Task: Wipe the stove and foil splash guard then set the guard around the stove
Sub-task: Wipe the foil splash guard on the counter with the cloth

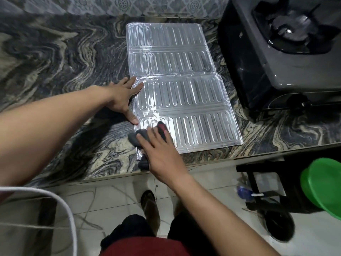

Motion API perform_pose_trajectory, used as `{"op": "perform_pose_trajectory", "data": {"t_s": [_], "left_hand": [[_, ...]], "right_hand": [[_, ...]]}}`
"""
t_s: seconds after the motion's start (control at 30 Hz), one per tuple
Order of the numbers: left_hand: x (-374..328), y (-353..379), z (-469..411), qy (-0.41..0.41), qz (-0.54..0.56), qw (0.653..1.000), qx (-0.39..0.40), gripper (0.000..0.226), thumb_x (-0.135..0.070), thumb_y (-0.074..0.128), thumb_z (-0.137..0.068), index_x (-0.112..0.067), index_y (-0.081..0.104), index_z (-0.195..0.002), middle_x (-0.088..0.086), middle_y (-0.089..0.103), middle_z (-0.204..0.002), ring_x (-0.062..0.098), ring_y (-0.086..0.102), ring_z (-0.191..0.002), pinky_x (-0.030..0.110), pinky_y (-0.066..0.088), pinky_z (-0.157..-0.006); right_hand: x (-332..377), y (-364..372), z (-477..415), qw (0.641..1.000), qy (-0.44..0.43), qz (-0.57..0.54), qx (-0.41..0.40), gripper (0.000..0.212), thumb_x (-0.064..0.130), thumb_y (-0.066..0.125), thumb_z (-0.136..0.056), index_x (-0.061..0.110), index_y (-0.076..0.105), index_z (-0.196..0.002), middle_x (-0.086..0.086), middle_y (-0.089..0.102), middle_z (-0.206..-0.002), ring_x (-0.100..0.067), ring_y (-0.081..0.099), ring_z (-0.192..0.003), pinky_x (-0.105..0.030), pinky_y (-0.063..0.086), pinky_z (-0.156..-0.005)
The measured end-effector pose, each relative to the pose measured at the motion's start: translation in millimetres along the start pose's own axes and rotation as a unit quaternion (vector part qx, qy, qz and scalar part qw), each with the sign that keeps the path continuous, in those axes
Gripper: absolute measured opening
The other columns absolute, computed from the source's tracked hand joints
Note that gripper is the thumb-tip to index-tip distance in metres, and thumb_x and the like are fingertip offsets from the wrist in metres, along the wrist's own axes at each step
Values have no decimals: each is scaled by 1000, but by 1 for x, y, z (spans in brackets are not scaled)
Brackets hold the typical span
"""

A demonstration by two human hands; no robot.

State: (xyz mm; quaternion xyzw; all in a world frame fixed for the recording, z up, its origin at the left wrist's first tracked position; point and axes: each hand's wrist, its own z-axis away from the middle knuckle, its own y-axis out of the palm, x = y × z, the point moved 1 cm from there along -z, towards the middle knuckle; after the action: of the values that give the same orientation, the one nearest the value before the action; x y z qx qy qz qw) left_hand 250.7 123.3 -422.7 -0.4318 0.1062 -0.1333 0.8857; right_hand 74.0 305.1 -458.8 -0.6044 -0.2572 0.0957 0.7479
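Observation:
The silver foil splash guard (177, 85) lies flat and unfolded on the marbled counter, its ribbed panels facing up. My left hand (121, 97) presses with straight fingers on the guard's left edge. My right hand (162, 154) lies flat on a grey and red cloth (140, 137) at the guard's near left corner, fingers straight on top of it. Part of the cloth hangs over the counter's front edge. The dark grey gas stove (280, 58) stands to the right of the guard, its burner at the top right of the view.
The dark swirled stone counter (60, 71) extends left of the guard. Below its front edge are a tiled floor, a green plastic basin (324, 185) at the right, a black stand (258, 182) and a white cable (60, 202) at the lower left.

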Motion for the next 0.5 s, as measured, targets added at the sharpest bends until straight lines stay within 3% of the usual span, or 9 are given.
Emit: {"op": "perform_pose_trajectory", "data": {"t_s": [0.13,0.27,0.37,0.5], "left_hand": [[-3,-1,-1,-8,-2,1000,7,161,-84,74,-33,-34,-22,-154,-1,-30,-162,26,-20,-151,62,1,-120],[-6,-2,-3,-25,2,1000,14,164,-80,77,-31,-36,-23,-153,-2,-31,-162,27,-21,-151,61,2,-120],[-11,-5,-3,-45,3,999,28,168,-78,79,-27,-36,-24,-152,-2,-31,-162,30,-20,-151,60,4,-121],[-20,-11,-1,-71,20,997,35,172,-75,81,-22,-34,-23,-153,1,-30,-162,31,-17,-152,56,8,-123]], "right_hand": [[-47,-5,25,996,-86,9,11,51,28,36,-103,24,29,-154,-13,22,-161,-26,15,-151,-41,-2,-123],[-124,-28,59,999,23,-22,-17,52,26,38,-104,25,28,-154,-9,15,-163,-22,8,-152,-35,-5,-121],[-174,-38,71,992,115,-37,-35,51,23,38,-104,25,28,-154,-7,12,-164,-21,7,-152,-42,3,-123],[-182,-44,67,985,160,-47,-38,49,31,28,-106,22,26,-155,-10,14,-164,-22,6,-152,-43,5,-122]]}}
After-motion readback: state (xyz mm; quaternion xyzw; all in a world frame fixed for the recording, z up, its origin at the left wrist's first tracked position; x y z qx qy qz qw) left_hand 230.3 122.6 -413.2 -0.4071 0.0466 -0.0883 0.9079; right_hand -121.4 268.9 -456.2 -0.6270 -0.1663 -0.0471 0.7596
